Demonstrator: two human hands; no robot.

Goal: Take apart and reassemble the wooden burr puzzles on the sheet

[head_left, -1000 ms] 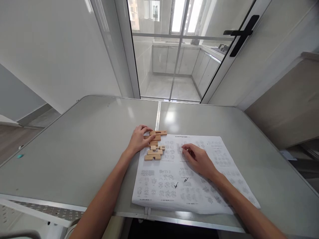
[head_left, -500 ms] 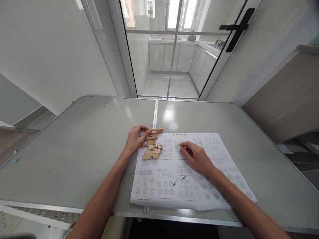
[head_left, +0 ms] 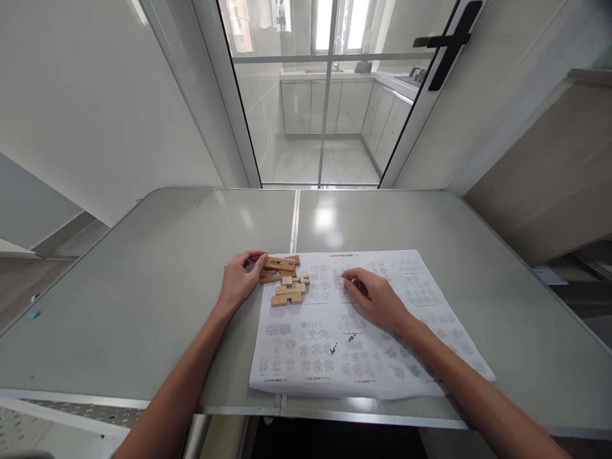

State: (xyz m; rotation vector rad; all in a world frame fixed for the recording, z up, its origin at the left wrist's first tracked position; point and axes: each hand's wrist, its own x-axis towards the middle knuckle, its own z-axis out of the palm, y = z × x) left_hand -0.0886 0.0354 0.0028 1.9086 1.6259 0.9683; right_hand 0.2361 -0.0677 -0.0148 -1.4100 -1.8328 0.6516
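Note:
My left hand (head_left: 239, 278) is at the left edge of the printed sheet, its thumb and fingers closed on the near end of a slotted wooden puzzle piece (head_left: 282, 263) marked 2. Under and beside that piece lie other wooden bars, one of them a darker numbered piece (head_left: 270, 276). Closer to me are a small block marked 3 (head_left: 305, 279) and two notched pale bars, the nearer bar (head_left: 287, 299) lying flat on the paper. My right hand (head_left: 375, 296) rests on the sheet (head_left: 306, 382) with curled fingers and nothing visible in them, fingertips by a printed diagram.
The grey table (head_left: 157, 306) has a metal seam (head_left: 295, 220) down its middle. Beyond its far edge stands a glass door with a black handle (head_left: 447, 43). A small teal object (head_left: 33, 315) shows at the far left edge. A white perforated rack (head_left: 62, 421) sits below the front left.
My left hand has moved left and pulled the slotted piece with it, turning it so its marked 2 shows. The view has shifted slightly. My right hand stays in nearly the same place.

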